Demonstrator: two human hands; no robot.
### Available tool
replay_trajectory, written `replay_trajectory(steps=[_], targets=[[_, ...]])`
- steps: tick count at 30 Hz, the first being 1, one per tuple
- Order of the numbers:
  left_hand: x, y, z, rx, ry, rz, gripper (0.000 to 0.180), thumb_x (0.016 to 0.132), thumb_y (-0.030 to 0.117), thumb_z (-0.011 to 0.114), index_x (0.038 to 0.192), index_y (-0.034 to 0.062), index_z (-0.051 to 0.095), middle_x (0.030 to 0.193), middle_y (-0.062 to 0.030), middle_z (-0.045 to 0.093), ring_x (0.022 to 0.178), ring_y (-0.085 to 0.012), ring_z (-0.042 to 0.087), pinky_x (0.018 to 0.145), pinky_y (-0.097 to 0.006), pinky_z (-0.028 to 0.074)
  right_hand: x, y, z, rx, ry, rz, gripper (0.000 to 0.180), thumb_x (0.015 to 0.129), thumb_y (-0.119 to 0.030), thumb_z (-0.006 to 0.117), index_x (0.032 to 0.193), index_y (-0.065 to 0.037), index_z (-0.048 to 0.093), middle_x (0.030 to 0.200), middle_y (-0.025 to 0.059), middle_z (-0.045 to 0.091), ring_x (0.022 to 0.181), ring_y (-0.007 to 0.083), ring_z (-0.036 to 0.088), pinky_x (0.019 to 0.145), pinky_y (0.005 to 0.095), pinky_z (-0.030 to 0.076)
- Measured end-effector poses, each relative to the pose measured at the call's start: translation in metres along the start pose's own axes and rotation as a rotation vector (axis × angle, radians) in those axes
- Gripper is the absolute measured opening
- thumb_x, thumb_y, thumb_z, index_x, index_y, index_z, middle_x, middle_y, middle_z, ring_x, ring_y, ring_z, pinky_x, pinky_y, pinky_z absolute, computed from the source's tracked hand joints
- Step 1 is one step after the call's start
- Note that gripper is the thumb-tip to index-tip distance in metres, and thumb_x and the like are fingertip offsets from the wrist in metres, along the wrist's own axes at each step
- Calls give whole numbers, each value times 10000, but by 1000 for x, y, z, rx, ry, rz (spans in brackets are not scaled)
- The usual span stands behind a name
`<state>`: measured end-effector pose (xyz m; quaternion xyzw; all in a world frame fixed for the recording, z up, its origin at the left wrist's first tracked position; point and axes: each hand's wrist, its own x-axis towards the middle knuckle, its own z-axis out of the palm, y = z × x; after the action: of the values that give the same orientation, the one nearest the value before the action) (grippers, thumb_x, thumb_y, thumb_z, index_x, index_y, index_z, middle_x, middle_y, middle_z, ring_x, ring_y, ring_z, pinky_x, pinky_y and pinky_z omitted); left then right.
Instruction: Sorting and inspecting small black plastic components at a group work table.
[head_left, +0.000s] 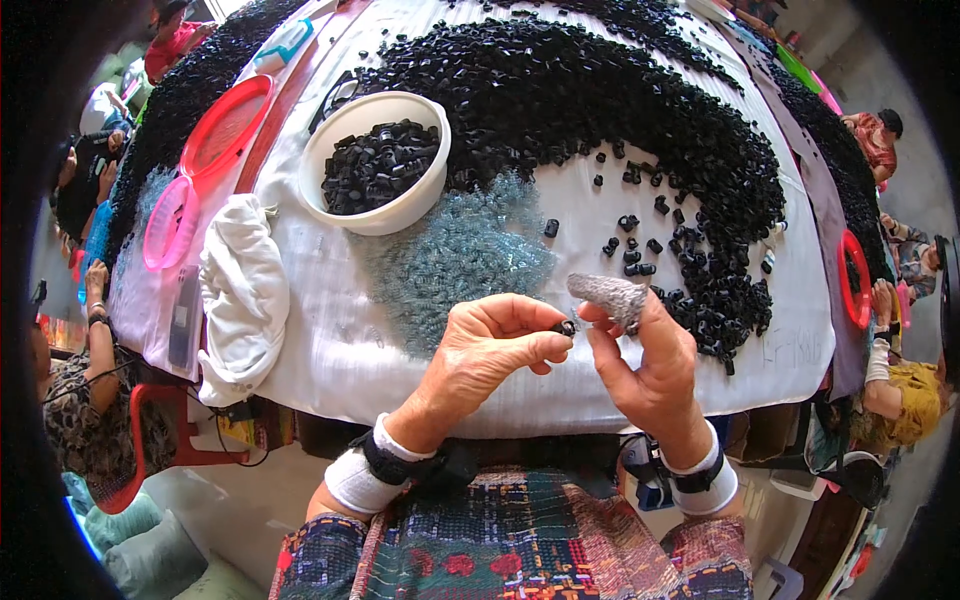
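Note:
My left hand (480,350) pinches a small black plastic part (566,327) between thumb and fingertips, over the table's near edge. Close beside it, my right hand (645,365) is closed, its fingertips drawn together near the part. A grey fuzzy sleeve (612,298) covers a finger of that hand; whatever the fingertips hold is too small to make out. Just beyond the hands lies a heap of small clear bluish pieces (460,265). Past that spreads a large pile of similar black parts (600,95), with several loose ones to the right.
A white bowl (385,222) of black parts stands at the left of the clear pieces. A bundled white cloth (242,300) lies on the white tabletop (330,330). Pink (150,240) and red (267,95) basins sit farther left. Other people work along both sides.

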<state>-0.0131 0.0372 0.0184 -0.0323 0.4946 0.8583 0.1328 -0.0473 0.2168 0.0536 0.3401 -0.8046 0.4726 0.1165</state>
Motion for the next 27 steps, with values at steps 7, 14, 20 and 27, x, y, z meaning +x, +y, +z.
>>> replay_trajectory(steps=[7, 14, 20, 27], targets=[[2, -1, -1, 36, 0, -14, 224, 797, 63, 714, 994, -17, 645, 857, -69, 677, 771, -112, 641, 644, -235, 524, 0, 3, 11, -59, -11, -10, 312, 740, 109, 630, 1038, 27, 597, 874, 118, 657, 718, 200, 642, 650, 287, 508], [2, 2, -1, 44, 72, 21, 197, 771, 24, 723, 947, -23, 647, 814, -93, 674, 716, -130, 638, 650, -247, 529, -4, 6, 8, -66, 90, 78, 293, 780, 85, 609, 1069, 38, 598, 916, 124, 651, 750, 162, 624, 659, 260, 494], [1, -1, -7, 6, 75, 28, 170, 786, 18, 701, 943, -17, 647, 826, -95, 674, 721, -134, 640, 646, -250, 530, 11, 23, -18, -109, 303, 231, 200, 828, 43, 579, 1020, -7, 606, 868, 65, 677, 646, 68, 578, 568, 208, 462], [3, 2, -11, -49, 46, -8, 168, 801, 37, 702, 951, -12, 643, 833, -76, 664, 731, -118, 634, 630, -236, 525, 23, 69, -24, -272, 129, 338, 144, 801, 47, 573, 939, 5, 583, 797, 102, 649, 677, 131, 629, 587, 254, 487]])
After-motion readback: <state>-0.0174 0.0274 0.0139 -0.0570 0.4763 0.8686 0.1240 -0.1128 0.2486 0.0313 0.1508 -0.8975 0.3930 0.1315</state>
